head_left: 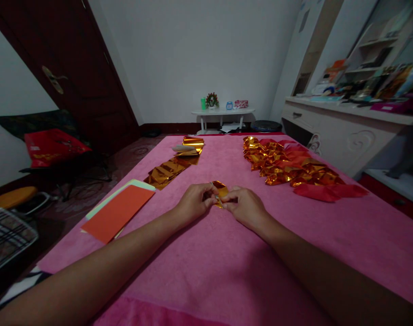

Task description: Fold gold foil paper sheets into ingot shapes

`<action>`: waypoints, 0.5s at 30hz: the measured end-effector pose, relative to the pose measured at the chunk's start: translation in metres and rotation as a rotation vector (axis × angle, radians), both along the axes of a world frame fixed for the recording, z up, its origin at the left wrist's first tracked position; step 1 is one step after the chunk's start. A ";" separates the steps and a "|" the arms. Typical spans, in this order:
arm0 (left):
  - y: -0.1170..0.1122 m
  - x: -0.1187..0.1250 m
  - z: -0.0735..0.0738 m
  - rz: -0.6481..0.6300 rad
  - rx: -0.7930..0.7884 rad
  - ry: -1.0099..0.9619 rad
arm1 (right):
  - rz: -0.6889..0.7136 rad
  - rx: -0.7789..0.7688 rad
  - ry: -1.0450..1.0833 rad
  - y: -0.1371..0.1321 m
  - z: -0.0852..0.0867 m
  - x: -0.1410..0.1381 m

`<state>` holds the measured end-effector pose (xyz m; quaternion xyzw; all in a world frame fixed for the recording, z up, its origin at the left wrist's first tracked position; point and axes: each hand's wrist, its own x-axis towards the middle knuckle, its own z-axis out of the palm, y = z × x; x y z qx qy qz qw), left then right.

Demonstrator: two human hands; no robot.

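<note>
A small piece of gold foil paper (220, 187) is pinched between my two hands at the middle of the pink-covered table (206, 253). My left hand (197, 199) grips its left edge with thumb and fingertips. On the opposite edge, my right hand (244, 206) is closed in a similar pinch. Part of the foil is hidden behind the fingers, so its exact folded shape cannot be made out. Ahead and to the left lie overlapping gold foil sheets (167, 172). Orange paper sheets (120, 213) rest near my left forearm, over pale green ones.
Folded gold foil pieces (277, 167) with red paper (328, 192) are heaped at the table's right. A foil roll (193, 144) sits at the far left end. Beyond stand a small white table (223, 111), a cluttered dresser (349, 113) and a chair with a red bag (57, 147).
</note>
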<state>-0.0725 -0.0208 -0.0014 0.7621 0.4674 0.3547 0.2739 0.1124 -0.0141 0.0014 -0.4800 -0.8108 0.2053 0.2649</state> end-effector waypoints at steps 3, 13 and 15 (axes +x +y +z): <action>-0.001 0.001 0.002 0.007 -0.008 -0.013 | 0.008 0.004 0.016 0.000 0.001 0.000; 0.001 0.002 0.006 0.021 -0.033 0.006 | 0.012 -0.001 0.064 0.000 0.000 -0.001; 0.002 0.002 0.005 0.021 -0.030 0.007 | -0.001 -0.013 0.079 0.000 0.000 -0.002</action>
